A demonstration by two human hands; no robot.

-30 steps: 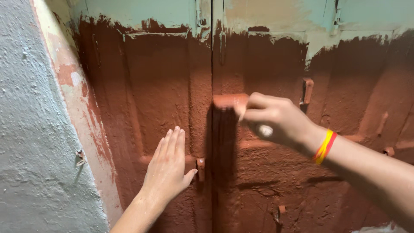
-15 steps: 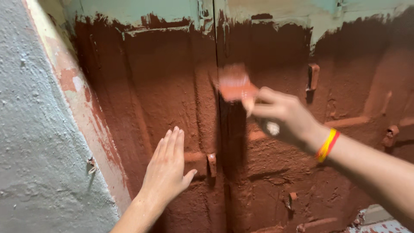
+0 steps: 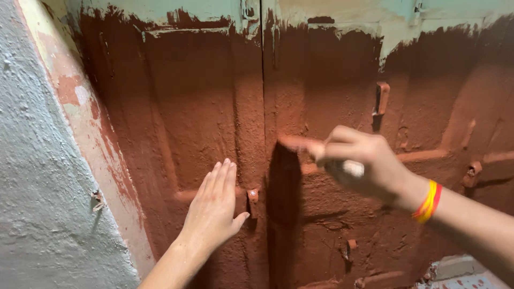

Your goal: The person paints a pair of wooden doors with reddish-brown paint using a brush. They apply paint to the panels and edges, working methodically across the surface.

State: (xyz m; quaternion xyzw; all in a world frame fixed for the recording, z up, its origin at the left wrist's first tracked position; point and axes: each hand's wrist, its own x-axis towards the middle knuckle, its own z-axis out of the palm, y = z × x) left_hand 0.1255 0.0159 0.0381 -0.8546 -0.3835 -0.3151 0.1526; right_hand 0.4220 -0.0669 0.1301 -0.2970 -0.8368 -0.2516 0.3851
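Most of the double door (image 3: 214, 107) is already covered in reddish-brown paint, while a pale green strip (image 3: 332, 10) along the top of the door is left bare, and the rough grey wall (image 3: 37, 187) left of the door is untouched. The left hand (image 3: 214, 208) is pressed flat and open against the door's left leaf. The paintbrush (image 3: 300, 143), gripped in the closed right hand (image 3: 364, 163), is laid just right of the door's centre seam.

Paintbrush (image 3: 300, 144) blurred, its handle mostly hidden in the right hand (image 3: 364, 166), both forearms cut off by frame edges
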